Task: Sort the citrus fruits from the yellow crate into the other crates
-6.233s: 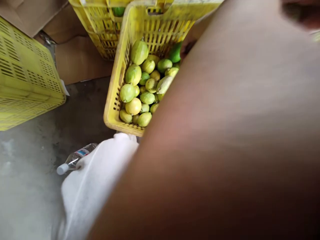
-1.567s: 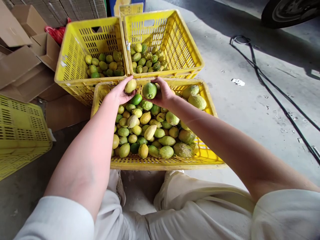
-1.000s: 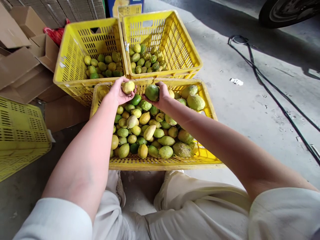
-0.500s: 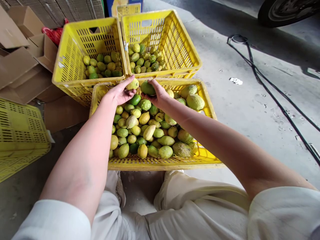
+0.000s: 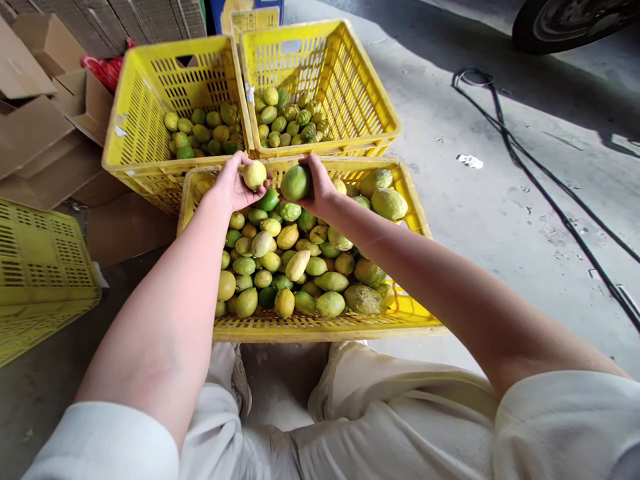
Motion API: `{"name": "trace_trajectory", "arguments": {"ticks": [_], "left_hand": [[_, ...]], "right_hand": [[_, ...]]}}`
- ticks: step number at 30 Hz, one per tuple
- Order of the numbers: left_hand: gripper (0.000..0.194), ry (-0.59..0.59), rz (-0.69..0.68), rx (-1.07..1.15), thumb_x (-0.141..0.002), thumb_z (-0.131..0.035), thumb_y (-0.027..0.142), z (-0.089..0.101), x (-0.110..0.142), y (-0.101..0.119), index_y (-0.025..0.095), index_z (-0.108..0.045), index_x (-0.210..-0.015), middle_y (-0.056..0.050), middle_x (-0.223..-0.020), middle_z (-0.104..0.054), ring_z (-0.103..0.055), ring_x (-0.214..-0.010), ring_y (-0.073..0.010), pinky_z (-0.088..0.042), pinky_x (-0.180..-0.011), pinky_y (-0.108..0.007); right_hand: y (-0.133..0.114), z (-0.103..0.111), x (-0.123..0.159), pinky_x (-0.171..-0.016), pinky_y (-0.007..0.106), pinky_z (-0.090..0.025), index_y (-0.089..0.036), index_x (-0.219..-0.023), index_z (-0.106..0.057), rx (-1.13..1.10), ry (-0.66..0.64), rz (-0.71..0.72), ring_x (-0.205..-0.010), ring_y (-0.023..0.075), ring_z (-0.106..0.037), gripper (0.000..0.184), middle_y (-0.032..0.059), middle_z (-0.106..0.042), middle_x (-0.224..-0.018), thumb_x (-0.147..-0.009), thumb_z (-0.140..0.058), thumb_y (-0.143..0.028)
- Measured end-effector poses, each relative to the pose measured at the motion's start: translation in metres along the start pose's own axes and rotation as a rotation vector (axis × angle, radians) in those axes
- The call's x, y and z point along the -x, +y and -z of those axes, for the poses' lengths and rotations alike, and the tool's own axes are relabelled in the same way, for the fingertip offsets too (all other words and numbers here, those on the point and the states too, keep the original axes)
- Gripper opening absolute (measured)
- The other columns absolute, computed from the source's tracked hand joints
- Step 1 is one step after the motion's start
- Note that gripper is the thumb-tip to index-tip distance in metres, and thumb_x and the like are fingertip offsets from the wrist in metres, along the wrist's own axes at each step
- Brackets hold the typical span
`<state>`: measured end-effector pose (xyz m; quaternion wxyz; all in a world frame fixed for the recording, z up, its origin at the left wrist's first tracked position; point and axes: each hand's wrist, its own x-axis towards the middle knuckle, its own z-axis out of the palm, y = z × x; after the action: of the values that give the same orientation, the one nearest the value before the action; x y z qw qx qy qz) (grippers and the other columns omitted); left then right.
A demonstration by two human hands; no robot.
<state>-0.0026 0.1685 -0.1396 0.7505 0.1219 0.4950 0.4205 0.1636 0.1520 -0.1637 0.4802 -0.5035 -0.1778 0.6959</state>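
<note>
My left hand [image 5: 233,185] is closed around a small yellow fruit [image 5: 255,175]. My right hand [image 5: 317,189] grips a larger green fruit [image 5: 295,183]. Both hands hover at the far side of the near yellow crate [image 5: 330,327], which is piled with green and yellow fruits [image 5: 290,260]. Behind it stand two more yellow crates, the left one [image 5: 131,100] and the right one [image 5: 370,87], each with a layer of smaller fruits at the bottom.
An upturned yellow crate [image 5: 40,267] lies at the left. Cardboard boxes [image 5: 35,113] are stacked at the back left. A black cable [image 5: 545,180] runs across the concrete floor at the right. A vehicle tyre [image 5: 560,20] shows at the top right.
Both hands have stayed at the crate's far side, turning the fruits in their fingers. The right hand's green fruit has been rotated and lifted slightly; the left hand's yellow fruit now faces up.
</note>
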Motion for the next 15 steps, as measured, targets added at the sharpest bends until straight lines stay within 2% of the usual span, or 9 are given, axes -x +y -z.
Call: {"name": "trace_trajectory", "arguments": {"ticks": [2,5,10,15], "left_hand": [[0.023,-0.011,-0.006,-0.027,-0.090,-0.072,0.041,-0.0009,-0.0014,-0.0012,0.020,-0.068,-0.098,-0.004,-0.072,-0.068,-0.065,-0.058,-0.0165,-0.047,-0.047,-0.021],[0.025,-0.024,-0.027,-0.068,-0.088,-0.077,0.042,-0.0034,-0.0041,-0.0029,0.021,-0.068,-0.098,-0.002,-0.073,-0.067,-0.065,-0.057,-0.0142,-0.046,-0.048,-0.019],[0.033,-0.008,-0.041,-0.104,-0.084,-0.083,0.049,-0.0038,-0.0061,-0.0049,0.020,-0.069,-0.095,-0.001,-0.069,-0.065,-0.054,-0.047,-0.0091,-0.039,-0.042,-0.018],[0.044,-0.036,-0.012,-0.107,-0.072,-0.093,0.052,-0.0002,-0.0053,-0.0058,0.020,-0.065,-0.084,0.000,-0.062,-0.061,-0.049,-0.042,-0.0085,-0.037,-0.040,-0.020]], "right_hand": [[-0.0012,-0.0029,0.0013,-0.072,0.037,-0.067,-0.025,-0.090,-0.051,-0.077,0.002,-0.024,-0.079,0.0205,-0.068,0.016,-0.0012,-0.059,-0.070,-0.097,-0.055,-0.039],[0.0001,-0.0045,0.0000,-0.066,0.038,-0.068,-0.025,-0.091,-0.049,-0.120,0.093,-0.090,-0.075,0.0217,-0.068,0.018,-0.0009,-0.057,-0.069,-0.098,-0.053,-0.041],[0.0031,-0.0007,-0.0018,-0.061,0.034,-0.066,-0.026,-0.094,-0.049,-0.112,0.164,-0.162,-0.077,0.0202,-0.068,0.017,0.0008,-0.060,-0.076,-0.101,-0.051,-0.041],[0.0010,0.0031,-0.0031,-0.060,0.030,-0.065,-0.026,-0.092,-0.049,-0.047,0.193,-0.142,-0.077,0.0184,-0.065,0.013,0.0012,-0.061,-0.081,-0.095,-0.058,-0.035]]}}
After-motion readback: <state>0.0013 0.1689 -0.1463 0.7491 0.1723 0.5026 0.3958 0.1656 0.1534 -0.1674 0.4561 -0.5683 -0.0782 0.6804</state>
